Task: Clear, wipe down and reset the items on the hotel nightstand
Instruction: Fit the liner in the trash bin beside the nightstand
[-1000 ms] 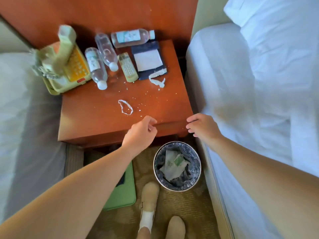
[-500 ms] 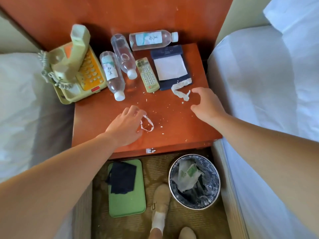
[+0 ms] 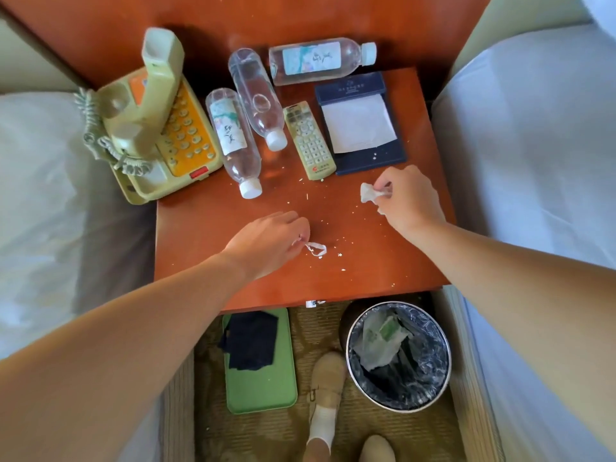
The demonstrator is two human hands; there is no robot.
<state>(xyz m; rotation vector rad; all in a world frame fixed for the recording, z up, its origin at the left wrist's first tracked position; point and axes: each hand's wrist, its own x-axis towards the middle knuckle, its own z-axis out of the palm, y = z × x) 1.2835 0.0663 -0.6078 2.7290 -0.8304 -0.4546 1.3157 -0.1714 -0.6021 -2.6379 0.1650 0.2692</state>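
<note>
Three capped bottles [image 3: 235, 141] flat on nightstand [image 3: 206, 235]; crumpled wrappers in bin [image 3: 398, 355].

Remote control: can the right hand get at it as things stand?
Probably yes. The remote control lies flat and uncovered just beyond the right hand, with bare nightstand between. But that hand's grip is already shut on a crumpled paper scrap, so it would need emptying first.
</note>
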